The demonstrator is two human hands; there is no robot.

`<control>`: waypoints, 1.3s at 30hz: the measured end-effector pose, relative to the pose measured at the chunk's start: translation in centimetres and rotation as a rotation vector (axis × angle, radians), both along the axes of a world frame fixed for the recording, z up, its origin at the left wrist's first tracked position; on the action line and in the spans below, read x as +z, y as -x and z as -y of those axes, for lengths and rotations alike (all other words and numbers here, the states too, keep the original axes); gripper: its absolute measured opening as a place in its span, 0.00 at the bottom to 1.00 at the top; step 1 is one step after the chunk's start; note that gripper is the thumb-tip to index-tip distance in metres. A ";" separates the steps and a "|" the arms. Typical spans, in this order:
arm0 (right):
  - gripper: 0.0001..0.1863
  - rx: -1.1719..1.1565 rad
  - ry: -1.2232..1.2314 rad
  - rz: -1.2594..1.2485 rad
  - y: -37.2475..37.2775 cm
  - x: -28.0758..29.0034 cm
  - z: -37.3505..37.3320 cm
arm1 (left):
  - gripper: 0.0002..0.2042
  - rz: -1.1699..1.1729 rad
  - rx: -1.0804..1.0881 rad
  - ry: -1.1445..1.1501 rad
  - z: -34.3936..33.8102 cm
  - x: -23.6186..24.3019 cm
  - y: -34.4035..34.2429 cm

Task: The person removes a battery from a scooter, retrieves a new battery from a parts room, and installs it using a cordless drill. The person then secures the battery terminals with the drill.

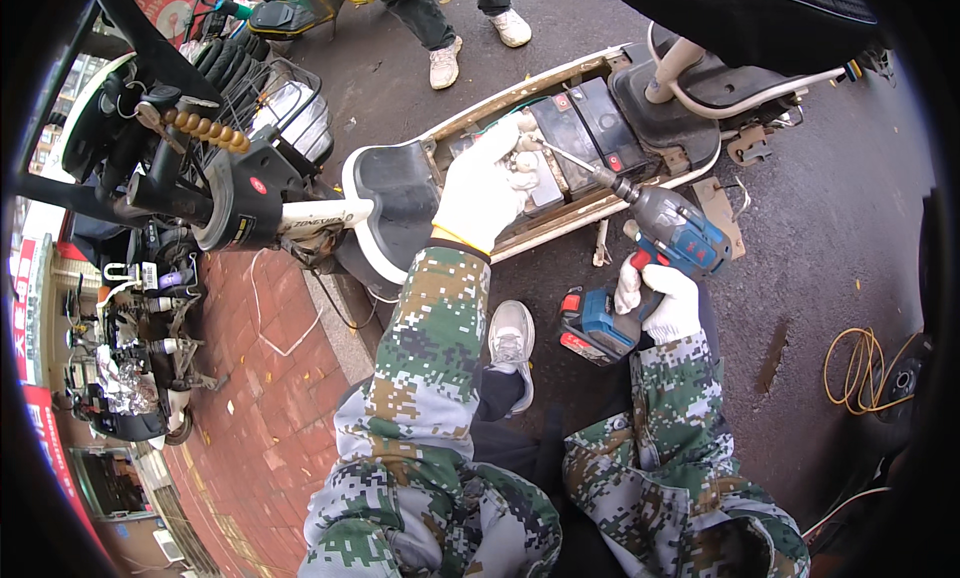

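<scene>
My left hand (480,183), in a white glove, is over the battery compartment (445,144) of a scooter's floorboard, its fingers curled by the tip of a long metal bit (580,162); what they hold is unclear. Dark batteries (607,127) lie in the compartment. My right hand (660,300), also gloved, grips a blue cordless impact driver (692,242), whose bit points up-left toward my left fingers. Its battery pack (590,323) hangs below my right hand.
The scooter's steering column (320,214) is left. Another person's feet (445,63) stand beyond it. Scooters (145,358) stand along the red brick pavement (250,378) at left. A yellow hose coil (850,370) lies right, on dark asphalt (820,228). A black seat (740,13) overhangs top right.
</scene>
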State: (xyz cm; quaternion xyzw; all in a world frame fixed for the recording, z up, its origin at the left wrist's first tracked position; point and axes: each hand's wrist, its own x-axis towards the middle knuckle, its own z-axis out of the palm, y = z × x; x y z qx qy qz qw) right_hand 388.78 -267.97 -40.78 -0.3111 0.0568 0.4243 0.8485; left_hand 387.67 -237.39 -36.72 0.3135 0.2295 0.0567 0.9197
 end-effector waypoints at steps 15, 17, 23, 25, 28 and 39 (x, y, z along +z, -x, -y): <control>0.17 0.057 0.018 -0.042 -0.6 1.6 -1.0 | 0.12 -0.051 -0.095 -0.213 -2.4 2.5 1.7; 0.14 0.079 -0.011 -0.035 -0.6 1.4 -0.9 | 0.11 -0.149 -0.123 -0.266 -2.4 3.3 1.5; 0.20 0.057 0.039 0.055 -0.2 1.0 -0.6 | 0.10 -0.233 -0.277 -0.484 -2.4 4.3 1.3; 0.30 0.043 0.120 0.026 -0.1 1.3 -0.5 | 0.12 -0.284 -0.297 -0.625 -2.4 4.3 1.3; 0.30 0.044 0.104 -0.056 -0.3 1.6 -0.4 | 0.11 -0.276 -0.280 -0.584 -2.0 4.4 1.1; 0.32 0.026 -0.092 -0.209 -0.2 0.3 -0.4 | 0.22 -0.179 -0.126 -0.310 -3.2 3.8 -0.2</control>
